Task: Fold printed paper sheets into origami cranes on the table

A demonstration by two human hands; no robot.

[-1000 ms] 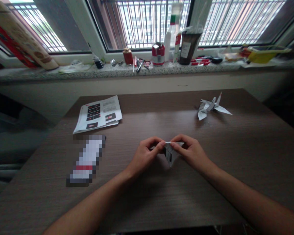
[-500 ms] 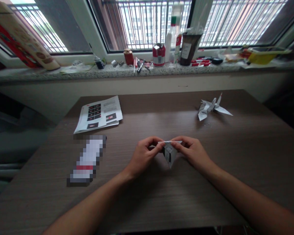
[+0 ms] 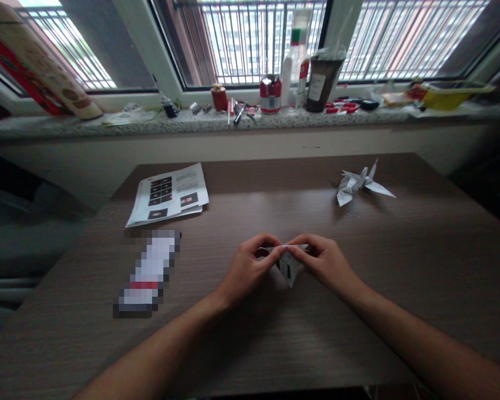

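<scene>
A small piece of folded paper (image 3: 289, 269), printed in grey and white, is held above the middle of the table, its pointed end hanging down toward me. My left hand (image 3: 254, 261) pinches its top edge between thumb and fingers. From the other side my right hand (image 3: 319, 256) pinches the same edge, and the two thumb tips nearly meet at the centre. Fingers cover much of the paper's upper part. Farther back on the right lies a folded paper crane (image 3: 362, 182), touched by neither hand.
Printed sheets (image 3: 177, 191) lie at the table's back left, with a blurred-out phone-shaped object (image 3: 148, 272) nearer me. Along the windowsill (image 3: 150, 129) stand a red can (image 3: 270, 94), a clear bottle (image 3: 290, 72), a dark cup (image 3: 323, 80) and a yellow container (image 3: 445, 99).
My thumbs and fingertips have slid inward along the paper's top edge and now sit closer together. More of the paper's left corner shows behind my left fingers.
</scene>
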